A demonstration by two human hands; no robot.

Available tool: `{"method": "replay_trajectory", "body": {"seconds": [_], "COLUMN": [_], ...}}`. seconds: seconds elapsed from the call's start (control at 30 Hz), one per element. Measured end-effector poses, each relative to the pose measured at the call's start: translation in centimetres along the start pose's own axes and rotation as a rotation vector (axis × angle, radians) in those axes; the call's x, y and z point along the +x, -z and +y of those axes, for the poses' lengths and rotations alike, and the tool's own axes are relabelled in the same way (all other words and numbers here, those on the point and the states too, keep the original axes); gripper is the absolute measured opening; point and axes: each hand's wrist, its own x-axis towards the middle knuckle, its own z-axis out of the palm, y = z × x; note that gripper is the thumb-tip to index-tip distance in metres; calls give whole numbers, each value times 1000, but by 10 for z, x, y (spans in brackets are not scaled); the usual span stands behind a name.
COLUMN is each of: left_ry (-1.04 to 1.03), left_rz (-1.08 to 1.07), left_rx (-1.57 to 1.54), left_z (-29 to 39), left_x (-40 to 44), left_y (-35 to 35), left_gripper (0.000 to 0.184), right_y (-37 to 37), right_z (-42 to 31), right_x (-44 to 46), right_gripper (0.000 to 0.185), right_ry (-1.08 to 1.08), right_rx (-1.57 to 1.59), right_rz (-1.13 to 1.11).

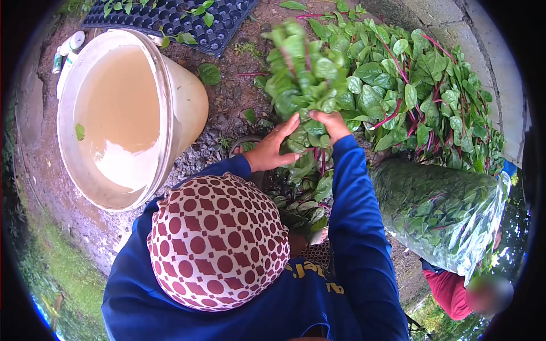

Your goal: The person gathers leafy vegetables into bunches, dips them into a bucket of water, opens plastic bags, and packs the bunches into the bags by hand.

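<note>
A bunch of Malabar spinach (307, 74), green leaves on reddish stems, is raised in front of me; its upper leaves are blurred. My right hand (333, 125) is closed around the bunch, thumb toward the left. From the left side my left hand (274, 150) cups the same bunch, with leaves between its thumb and fingers. More leaves and red stems hang below both hands, over the leaves between my legs. Right of the bunch lies a large heap of cut Malabar spinach (421, 85).
A big tub of cloudy water (190, 99) stands at left. A black seedling tray (227, 28) lies behind it. At right, a clear plastic bag (443, 216) is full of leaves, near a person in a red sleeve (446, 292). My patterned knee (219, 244) fills the lower middle.
</note>
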Motion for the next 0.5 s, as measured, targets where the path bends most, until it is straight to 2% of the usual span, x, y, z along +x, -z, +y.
{"method": "replay_trajectory", "body": {"seconds": [0.03,0.07,0.13,0.2,0.37,0.4,0.5], "left_ry": [-55,-124,-157,-116,-103,-86,-143], "left_rz": [43,110,296,454,531,531,504], "left_rx": [-175,-59,-242,-269,-242,-261,-339], "left_z": [10,20,17,22,25,26,7], "left_x": [4,7,14,14,8,6,3], "left_y": [-1,6,14,23,34,34,30], "left_gripper": [85,77,70,58,47,48,42], "right_y": [11,26,41,64,107,117,144], "right_z": [1,1,-2,-13,-61,-68,-107], "right_x": [-4,-12,-35,-64,-123,-132,-155], "right_gripper": [36,42,44,46,43,41,36], "right_ry": [-21,-78,-43,50,274,297,339], "right_rx": [52,-36,103,165,544,533,283], "right_rz": [-43,-18,56,26,-87,-44,291]}}
